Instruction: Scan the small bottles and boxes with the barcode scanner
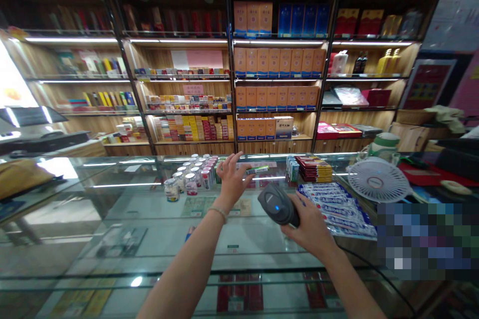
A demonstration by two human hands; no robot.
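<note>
My right hand [312,222] is wrapped round the handle of a dark grey barcode scanner [275,202] with a small blue light. The scanner's head points left over the glass counter [149,234]. Just ahead of it, my left hand [232,172] pinches a slim green-and-white stick pack [259,170] between thumb and finger. Its other fingers are spread. Beside this hand, on the left, stand several small clear jars [191,183] with white lids, and pink packs [208,178] next to them. The writing on the stick pack is too small to read.
Blue-and-white packets [337,207] lie fanned out right of the scanner, behind them a stack of red-and-yellow packs [315,168]. A white fan [377,180] stands at right. A black cable [374,271] runs along the lower right. Shelves with orange boxes [279,62] line the wall.
</note>
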